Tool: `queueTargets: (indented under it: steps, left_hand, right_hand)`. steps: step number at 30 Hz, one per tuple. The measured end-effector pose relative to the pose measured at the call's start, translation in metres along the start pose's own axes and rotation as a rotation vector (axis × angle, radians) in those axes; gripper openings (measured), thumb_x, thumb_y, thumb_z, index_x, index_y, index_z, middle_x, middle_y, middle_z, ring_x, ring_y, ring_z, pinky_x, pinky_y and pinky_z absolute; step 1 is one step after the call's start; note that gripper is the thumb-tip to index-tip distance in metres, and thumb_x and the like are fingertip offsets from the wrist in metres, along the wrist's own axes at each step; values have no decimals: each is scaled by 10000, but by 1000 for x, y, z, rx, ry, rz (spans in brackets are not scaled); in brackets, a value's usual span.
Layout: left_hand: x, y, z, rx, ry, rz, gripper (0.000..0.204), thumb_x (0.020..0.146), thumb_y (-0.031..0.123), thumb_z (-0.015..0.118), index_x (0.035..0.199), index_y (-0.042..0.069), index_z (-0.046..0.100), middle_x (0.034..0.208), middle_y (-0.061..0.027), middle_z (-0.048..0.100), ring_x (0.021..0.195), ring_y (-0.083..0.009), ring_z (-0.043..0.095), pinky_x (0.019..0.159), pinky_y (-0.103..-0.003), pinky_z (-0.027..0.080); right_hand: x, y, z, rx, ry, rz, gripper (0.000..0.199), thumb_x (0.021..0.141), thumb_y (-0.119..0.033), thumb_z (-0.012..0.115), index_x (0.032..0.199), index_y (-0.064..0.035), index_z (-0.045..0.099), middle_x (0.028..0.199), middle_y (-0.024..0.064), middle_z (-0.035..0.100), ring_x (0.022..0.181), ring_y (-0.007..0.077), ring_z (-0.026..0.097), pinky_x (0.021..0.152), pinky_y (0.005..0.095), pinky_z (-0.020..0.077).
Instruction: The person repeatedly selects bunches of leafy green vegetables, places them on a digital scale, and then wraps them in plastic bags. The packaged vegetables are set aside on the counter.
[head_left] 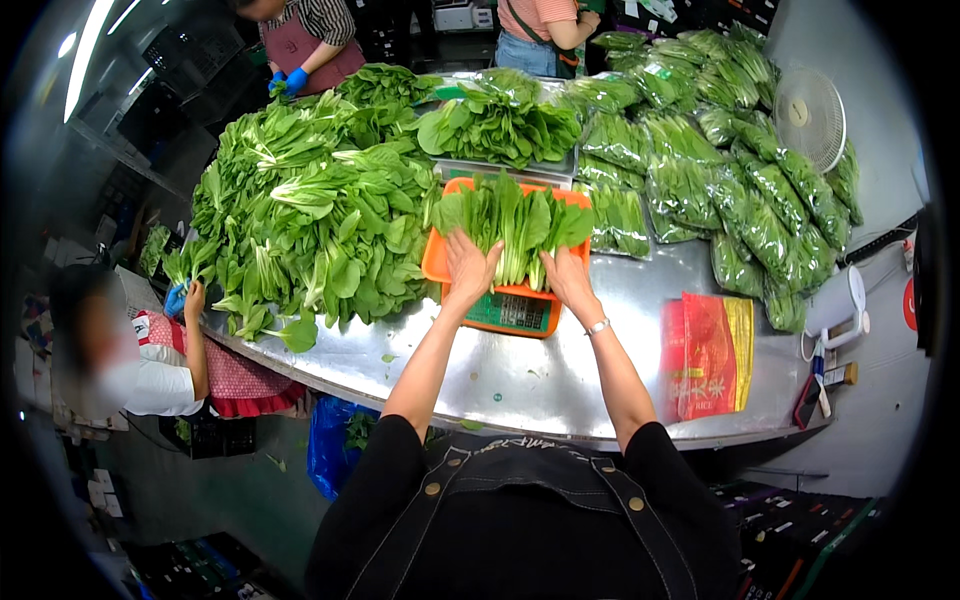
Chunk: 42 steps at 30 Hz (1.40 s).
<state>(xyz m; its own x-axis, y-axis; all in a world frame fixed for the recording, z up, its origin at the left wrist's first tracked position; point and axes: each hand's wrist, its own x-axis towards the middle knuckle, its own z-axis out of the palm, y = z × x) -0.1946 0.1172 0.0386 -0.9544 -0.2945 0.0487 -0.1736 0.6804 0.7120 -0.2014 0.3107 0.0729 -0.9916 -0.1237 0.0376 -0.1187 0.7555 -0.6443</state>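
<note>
Head view: a metal tabletop [625,305] carries the loose leafy heap [320,210] on the left and bagged greens [700,180] stacked on the right, an arrangement that seems to keep loose and packed apart. Between them sits an orange basket [436,262], directly before the person, probably for easy reach with both arms. In it lies the bunch of greens [520,225], leaves away, pale stalks toward the body. Left hand [472,265] and right hand [568,277] flank it, fingers extended rather than closed, apparently keeping the stalks together.
</note>
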Motion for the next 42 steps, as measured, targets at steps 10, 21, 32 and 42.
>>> queueTargets:
  steps: [10, 21, 32, 42]
  left_hand:
    - [68, 67, -132, 170, 173, 199, 486, 878, 441, 538, 1034, -10, 628, 891, -216, 656, 838, -361, 638, 750, -411, 494]
    - [379, 158, -20, 270, 37, -129, 1135, 657, 723, 597, 1427, 26, 139, 1446, -319, 139, 1314, -519, 139, 1022, -648, 124]
    - [317, 78, 47, 454, -49, -38, 909, 828, 557, 522, 1448, 49, 90, 1478, -286, 32, 1355, -470, 45, 1017, -669, 66]
    - [375, 117, -20, 362, -137, -331, 1073, 685, 767, 521, 1384, -5, 261, 1421, -261, 277, 1324, -416, 243, 1034, -621, 166]
  right_hand:
    - [-17, 16, -71, 103, 5, 102, 519, 880, -419, 537, 638, 39, 567, 542, 196, 534, 514, 341, 532, 520, 407, 398]
    - [-48, 63, -77, 281, 195, 273, 324, 868, -186, 611, 630, 19, 532, 470, 31, 464, 439, 71, 386, 421, 272, 319]
    - [-47, 102, -41, 303, 132, 332, 303, 866, -190, 606, 655, 18, 542, 493, 50, 499, 449, 99, 419, 452, 282, 348]
    - [-55, 105, -45, 313, 154, 433, 293, 860, -176, 607, 649, 18, 544, 506, 37, 517, 466, 80, 442, 456, 265, 357]
